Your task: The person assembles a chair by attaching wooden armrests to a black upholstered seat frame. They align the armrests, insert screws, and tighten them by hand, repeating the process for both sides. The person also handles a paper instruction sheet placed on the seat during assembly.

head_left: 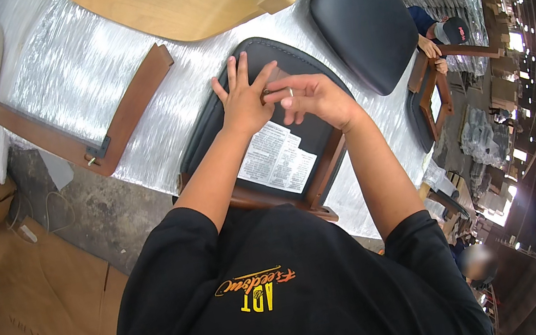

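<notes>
Dark seat pad (255, 137) under both hands: left hand (243, 100) flat, fingers spread toward twelve o'clock; right hand (309, 97) pinching small brown piece (275, 78).

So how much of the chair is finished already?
Done: the dark padded seat sits in its brown wooden frame, with a white paper label on it. In hand: the left hand lies flat on the seat while the right hand pinches something small beside it, too hidden to tell. Left, probably: another dark seat and loose wooden parts lie unattached on the silver-wrapped table.
</notes>
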`<state>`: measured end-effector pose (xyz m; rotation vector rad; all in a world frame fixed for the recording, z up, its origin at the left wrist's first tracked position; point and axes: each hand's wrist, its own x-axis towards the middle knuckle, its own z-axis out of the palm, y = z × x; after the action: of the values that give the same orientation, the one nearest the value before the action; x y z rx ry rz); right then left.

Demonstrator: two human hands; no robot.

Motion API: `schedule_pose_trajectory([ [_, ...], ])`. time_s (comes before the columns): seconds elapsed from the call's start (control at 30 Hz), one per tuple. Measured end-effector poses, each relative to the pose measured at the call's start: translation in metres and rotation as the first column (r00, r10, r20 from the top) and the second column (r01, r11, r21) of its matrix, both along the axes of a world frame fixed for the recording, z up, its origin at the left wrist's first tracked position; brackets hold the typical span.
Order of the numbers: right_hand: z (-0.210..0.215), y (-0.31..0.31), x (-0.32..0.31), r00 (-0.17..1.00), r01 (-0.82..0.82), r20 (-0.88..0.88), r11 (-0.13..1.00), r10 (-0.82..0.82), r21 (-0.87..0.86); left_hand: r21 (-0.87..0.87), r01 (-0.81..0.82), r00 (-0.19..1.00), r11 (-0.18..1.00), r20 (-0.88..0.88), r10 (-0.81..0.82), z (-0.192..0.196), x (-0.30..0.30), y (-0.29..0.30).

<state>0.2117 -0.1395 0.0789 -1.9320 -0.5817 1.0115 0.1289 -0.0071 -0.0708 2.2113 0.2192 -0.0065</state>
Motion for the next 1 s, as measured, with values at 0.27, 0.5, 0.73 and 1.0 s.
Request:
schedule_pose_trajectory([
  [0.27, -0.002, 0.011, -0.007, 0.968, 0.236, -0.035, 0.946, -0.250, -0.220, 0.008, -0.009, 1.000, 1.000, 0.004, 0.009, 0.001, 0.001, -0.001],
  [0.5, -0.012, 0.005, -0.043, 0.504, 0.763, -0.661, 0.646, -0.555, 0.039, 0.021, -0.017, 1.000, 1.000, 0.018, 0.017, -0.006, 0.002, -0.004],
  [0.73, -0.013, 0.003, -0.045, 0.815, 0.520, -0.337, 0.852, -0.472, 0.065, 0.045, -0.019, 1.000, 0.999, 0.013, 0.018, -0.004, 0.003, -0.004],
  [1.0, -0.013, 0.014, -0.034, 0.912, 0.261, 0.364, 0.953, -0.192, -0.152, 0.012, 0.002, 1.000, 1.000, 0.015, -0.002, -0.004, 0.001, -0.002],
])
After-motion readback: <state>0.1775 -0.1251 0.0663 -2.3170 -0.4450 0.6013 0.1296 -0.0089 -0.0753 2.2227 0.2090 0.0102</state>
